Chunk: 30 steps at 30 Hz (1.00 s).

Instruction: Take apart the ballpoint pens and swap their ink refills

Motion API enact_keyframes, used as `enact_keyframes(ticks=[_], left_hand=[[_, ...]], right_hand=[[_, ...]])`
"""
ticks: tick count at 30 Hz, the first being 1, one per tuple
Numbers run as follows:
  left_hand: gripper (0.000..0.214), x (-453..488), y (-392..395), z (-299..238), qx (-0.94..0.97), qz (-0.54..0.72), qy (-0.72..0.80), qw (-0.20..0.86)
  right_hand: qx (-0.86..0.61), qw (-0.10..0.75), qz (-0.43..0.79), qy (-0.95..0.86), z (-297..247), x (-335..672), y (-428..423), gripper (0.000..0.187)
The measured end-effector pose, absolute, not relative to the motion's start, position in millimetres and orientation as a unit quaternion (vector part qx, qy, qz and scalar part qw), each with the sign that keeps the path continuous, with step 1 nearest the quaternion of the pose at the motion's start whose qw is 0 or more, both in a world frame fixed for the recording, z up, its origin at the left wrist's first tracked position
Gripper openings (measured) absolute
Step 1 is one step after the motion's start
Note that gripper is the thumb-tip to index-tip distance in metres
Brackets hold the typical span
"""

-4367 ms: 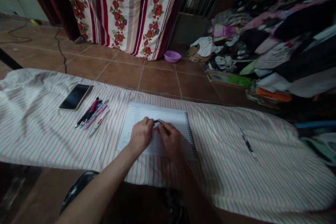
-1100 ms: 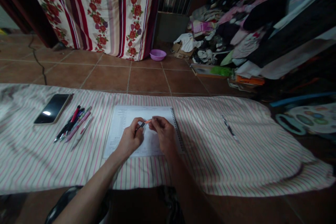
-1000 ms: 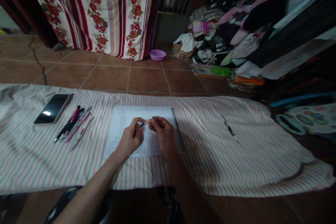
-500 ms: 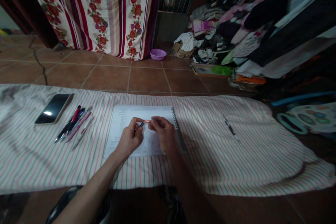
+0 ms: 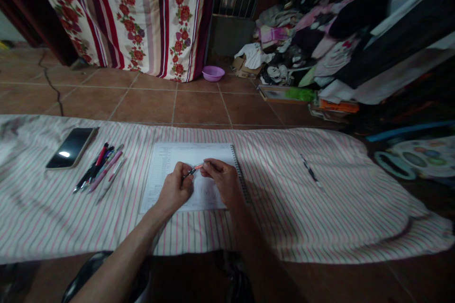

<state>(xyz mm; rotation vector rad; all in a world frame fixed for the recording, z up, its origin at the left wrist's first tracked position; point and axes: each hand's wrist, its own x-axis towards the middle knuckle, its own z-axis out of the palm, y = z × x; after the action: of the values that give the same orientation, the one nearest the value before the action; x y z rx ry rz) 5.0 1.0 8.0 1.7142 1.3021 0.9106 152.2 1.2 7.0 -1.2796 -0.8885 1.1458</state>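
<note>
Over a spiral notebook [image 5: 158, 173] with printed or written pages, both hands hold one slim pen [image 5: 195, 168], dark at its left part and orange-pink toward the right. My left hand [image 5: 177, 183] pinches the dark end between thumb and fingers. My right hand [image 5: 223, 179] grips the other end with its fingertips, which partly hide it. On the cloth to the left lies a bunch of pens [image 5: 101, 168] in black, red, pink and white. A single black-and-white pen [image 5: 310, 171] rests apart on the right.
A striped cloth [image 5: 270, 227] covers the low surface. At its left lies a phone [image 5: 72, 148]. Beyond, on the tiled floor, are a purple basin [image 5: 213, 73], a floral curtain [image 5: 152, 19] and a heap of clothes [image 5: 302, 33].
The left index finger has curled in from its stretched position, leaving more of the pen's middle showing. Both hands stay over the notebook, still holding the pen.
</note>
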Motion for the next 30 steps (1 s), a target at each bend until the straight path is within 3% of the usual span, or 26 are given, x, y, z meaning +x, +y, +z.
enact_keyframes(ticks=[10, 18, 25, 30], left_hand=[[0.007, 0.4, -0.4, 2.2, 0.707, 0.315, 0.485, 0.408], [0.008, -8.4, -1.7, 3.5, 0.746, 0.266, 0.501, 0.348], [0.007, -10.6, 0.3, 14.0, 0.831, 0.188, 0.503, 0.145], [0.011, -7.3, 6.6, 21.1, 0.854, 0.214, 0.473, 0.041]], right_hand=[[-0.552, 0.527, 0.483, -0.430, 3.9, 157.4, 0.8, 0.026], [-0.533, 0.507, 0.503, -0.454, 0.6, 155.6, -1.1, 0.020], [-0.540, 0.485, 0.495, -0.478, -1.1, 159.7, -3.9, 0.026], [-0.572, 0.456, 0.456, -0.507, 1.0, 163.2, -3.1, 0.031]])
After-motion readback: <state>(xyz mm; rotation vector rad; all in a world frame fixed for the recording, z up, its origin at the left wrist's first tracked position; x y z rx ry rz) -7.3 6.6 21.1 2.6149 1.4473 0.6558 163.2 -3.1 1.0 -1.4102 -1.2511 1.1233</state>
